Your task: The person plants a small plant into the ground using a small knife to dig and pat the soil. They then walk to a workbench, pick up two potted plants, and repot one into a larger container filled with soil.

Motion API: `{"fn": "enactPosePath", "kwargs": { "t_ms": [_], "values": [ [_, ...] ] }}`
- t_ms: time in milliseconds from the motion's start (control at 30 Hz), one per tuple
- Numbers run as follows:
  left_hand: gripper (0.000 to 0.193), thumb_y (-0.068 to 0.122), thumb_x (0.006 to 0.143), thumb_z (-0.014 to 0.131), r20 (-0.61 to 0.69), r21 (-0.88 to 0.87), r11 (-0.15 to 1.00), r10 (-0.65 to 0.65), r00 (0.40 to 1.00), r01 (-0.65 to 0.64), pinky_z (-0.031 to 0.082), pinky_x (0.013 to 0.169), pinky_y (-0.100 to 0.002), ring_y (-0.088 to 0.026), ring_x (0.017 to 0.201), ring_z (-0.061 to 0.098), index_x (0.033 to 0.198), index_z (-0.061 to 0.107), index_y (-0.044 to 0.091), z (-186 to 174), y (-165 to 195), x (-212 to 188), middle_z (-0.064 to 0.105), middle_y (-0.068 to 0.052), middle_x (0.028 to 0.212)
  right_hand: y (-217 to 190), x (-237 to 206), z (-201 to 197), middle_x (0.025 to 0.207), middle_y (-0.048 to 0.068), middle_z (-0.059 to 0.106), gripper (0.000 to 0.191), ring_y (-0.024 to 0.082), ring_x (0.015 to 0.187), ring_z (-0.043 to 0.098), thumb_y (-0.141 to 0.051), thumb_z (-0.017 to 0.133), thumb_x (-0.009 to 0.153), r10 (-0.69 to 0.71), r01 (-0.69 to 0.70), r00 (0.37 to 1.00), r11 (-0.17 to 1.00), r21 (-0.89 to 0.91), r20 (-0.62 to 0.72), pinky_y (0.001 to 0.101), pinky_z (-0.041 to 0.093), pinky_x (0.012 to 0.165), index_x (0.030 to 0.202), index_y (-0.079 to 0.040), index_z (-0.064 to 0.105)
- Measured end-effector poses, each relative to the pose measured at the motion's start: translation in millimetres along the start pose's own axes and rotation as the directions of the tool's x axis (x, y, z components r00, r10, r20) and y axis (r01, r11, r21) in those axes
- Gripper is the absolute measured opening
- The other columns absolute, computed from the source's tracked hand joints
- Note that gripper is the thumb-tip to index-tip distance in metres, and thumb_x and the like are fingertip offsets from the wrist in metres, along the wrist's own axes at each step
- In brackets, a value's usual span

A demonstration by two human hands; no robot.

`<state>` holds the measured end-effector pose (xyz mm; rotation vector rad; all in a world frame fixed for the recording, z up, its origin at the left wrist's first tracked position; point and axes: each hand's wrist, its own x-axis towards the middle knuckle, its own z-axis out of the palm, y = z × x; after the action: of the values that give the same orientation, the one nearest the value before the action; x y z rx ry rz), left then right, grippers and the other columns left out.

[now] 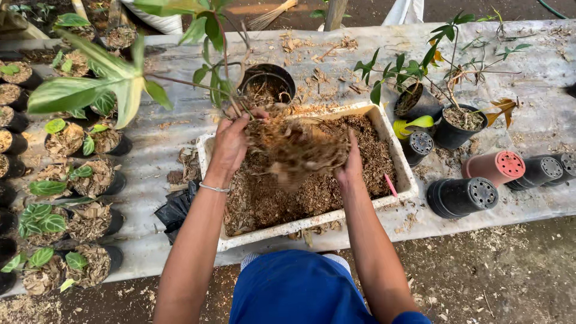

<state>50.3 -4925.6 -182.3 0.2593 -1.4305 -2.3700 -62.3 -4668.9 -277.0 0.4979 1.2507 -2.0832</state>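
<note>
Cupping a clump of dry fibre (298, 150) between both hands' fingers (240, 123), above the white tray (396, 157)

The clump (297, 150) of dry fibre between the hands is blurred, and it hides the fingers of the right hand (350, 168). The left hand (230, 144) covers the plant stem base. The pots (13, 144) at the left edge are cut off.

Soft, even daylight, no hard shadows or glare. Clump of dry brown fibrous mulch (297, 150) between the hands is motion-blurred. Big variegated green leaf (90, 84) top left slightly soft. Mild wide-angle bending at the edges.
</note>
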Motion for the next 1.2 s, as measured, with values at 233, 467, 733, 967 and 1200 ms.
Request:
{"fn": "enactPosePath", "kwargs": {
  "t_ms": [233,467,733,967,1200],
  "values": [
    [0.022,0.018,0.108,0.051,0.005,0.150,0.988,-0.039,0.999,0.038,0.011,0.129,-0.046,-0.019,0.147,0.042,0.123,0.064,0.008,8,3,-3,0.070,-0.009,0.130,14,18,-19,0.118,0.021,0.057,0.071,0.027,0.089,0.047,-0.055,0.055,0.099,-0.051,0.129,0.950,0.962,-0.240,0.307,0.0430,0.041,0.069,0.149,-0.005,0.051],
    [0.044,0.041,0.098,0.059,0.056,0.016,0.992,-0.127,0.990,0.127,0.033,0.114,-0.067,-0.036,0.149,0.042,0.130,0.058,0.011,26,8,-5,0.056,-0.010,0.150,19,41,-29,0.101,0.010,0.063,0.044,0.015,0.077,0.059,-0.039,0.057,0.098,-0.280,0.224,0.939,0.938,0.266,0.198,0.0309,0.055,0.073,0.130,-0.011,0.066],
    [0.035,0.040,0.102,0.052,-0.078,-0.007,0.987,-0.162,0.984,0.162,0.027,0.110,-0.080,-0.023,0.153,0.015,0.126,0.046,0.014,44,-37,-1,0.039,-0.004,0.159,64,-33,39,0.163,0.022,0.025,0.046,0.037,0.142,0.031,-0.024,0.051,0.099,0.009,0.023,0.955,0.994,-0.104,0.295,0.0738,0.027,0.111,0.141,-0.005,0.044],
    [0.040,0.030,0.120,0.047,-0.157,0.200,0.978,-0.019,0.987,0.051,0.055,0.089,-0.044,-0.022,0.101,0.047,0.145,0.050,-0.002,3,-46,-15,0.058,-0.013,0.129,34,-13,36,0.151,0.035,0.046,0.053,0.052,0.128,0.054,-0.009,0.048,0.104,-0.080,0.086,0.992,0.995,-0.059,0.095,0.0657,0.043,0.098,0.155,-0.002,0.036],
    [0.033,0.031,0.111,0.049,-0.298,0.271,0.958,0.171,0.939,-0.089,0.048,0.074,-0.031,-0.021,0.095,0.052,0.124,0.035,0.004,-17,-28,-10,0.067,-0.018,0.137,38,49,-25,0.123,0.018,0.063,0.049,0.024,0.099,0.065,0.000,0.043,0.100,-0.176,0.183,0.981,0.980,0.083,-0.083,0.0424,0.062,0.077,0.148,-0.009,0.039]
  ]
}}
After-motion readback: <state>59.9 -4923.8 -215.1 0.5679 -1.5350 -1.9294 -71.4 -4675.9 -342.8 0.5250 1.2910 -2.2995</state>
